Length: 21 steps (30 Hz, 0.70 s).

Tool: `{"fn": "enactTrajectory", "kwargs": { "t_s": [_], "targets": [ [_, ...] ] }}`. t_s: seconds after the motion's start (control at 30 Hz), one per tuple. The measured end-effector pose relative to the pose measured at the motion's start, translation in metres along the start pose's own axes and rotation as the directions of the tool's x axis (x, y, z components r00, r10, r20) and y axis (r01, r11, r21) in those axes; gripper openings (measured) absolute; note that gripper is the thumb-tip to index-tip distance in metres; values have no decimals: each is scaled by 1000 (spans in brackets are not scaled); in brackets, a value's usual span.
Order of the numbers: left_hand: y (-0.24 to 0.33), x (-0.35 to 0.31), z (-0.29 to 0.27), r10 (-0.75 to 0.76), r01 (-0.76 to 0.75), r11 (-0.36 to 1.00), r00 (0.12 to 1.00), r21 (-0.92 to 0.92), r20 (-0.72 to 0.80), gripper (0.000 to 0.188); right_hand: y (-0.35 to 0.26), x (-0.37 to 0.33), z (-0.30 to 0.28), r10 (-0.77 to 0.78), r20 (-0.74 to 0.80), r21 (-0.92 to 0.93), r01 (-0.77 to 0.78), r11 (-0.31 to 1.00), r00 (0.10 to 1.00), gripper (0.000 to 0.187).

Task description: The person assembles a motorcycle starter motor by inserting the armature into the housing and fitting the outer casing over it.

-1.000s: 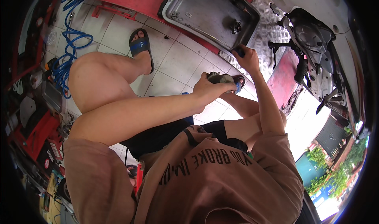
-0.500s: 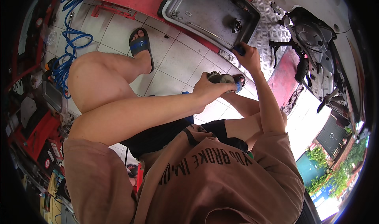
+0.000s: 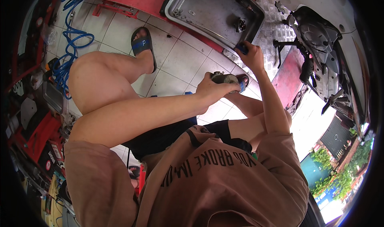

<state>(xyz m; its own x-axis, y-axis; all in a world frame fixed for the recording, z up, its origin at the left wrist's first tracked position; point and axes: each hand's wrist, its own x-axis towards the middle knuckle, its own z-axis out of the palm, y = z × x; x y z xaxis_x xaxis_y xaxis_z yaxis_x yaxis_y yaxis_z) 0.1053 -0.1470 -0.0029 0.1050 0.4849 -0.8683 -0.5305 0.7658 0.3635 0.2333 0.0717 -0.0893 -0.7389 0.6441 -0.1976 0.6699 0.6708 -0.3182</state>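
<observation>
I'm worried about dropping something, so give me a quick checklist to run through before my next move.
1. Metal part gripped by left hand: ok, the hand is wrapped around it.
2. Dark-handled tool in right hand: ok, held by its handle.
3. Small loose parts inside tray: ok, lying on its bottom.
4. Blue hose away from left sandal: ok, off to the left.
5. Toes covered: not ok, bare in the open sandal.
6. Tool's tip free of the tray: cannot tell.

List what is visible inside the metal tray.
The metal tray holds a dark metal part toward its right and small metal pieces near its left end. What lies beneath them is covered; the far side is partly cut off.
</observation>
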Motion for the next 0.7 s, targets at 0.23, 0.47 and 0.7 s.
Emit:
{"fn": "enactTrajectory", "kwargs": {
  "t_s": [0.23, 0.47, 0.7],
  "targets": [
    [1, -1, 0, -4, 4, 1000, 1000, 6, -2, 97, -8, 3, -2, -16, -17, 24, 16, 1000, 1000, 29],
    [4, -1, 3, 3, -3, 1000, 1000, 0, 10, 91, -5, 4, -4, 24, 0, 15, -24, 1000, 1000, 32],
    [15, 1, -1, -3, 4, 998, 1000, -63, 17, 89, 4, -6, -27, 63, -48, 53, -61, 997, 997, 31]
  ]
}}
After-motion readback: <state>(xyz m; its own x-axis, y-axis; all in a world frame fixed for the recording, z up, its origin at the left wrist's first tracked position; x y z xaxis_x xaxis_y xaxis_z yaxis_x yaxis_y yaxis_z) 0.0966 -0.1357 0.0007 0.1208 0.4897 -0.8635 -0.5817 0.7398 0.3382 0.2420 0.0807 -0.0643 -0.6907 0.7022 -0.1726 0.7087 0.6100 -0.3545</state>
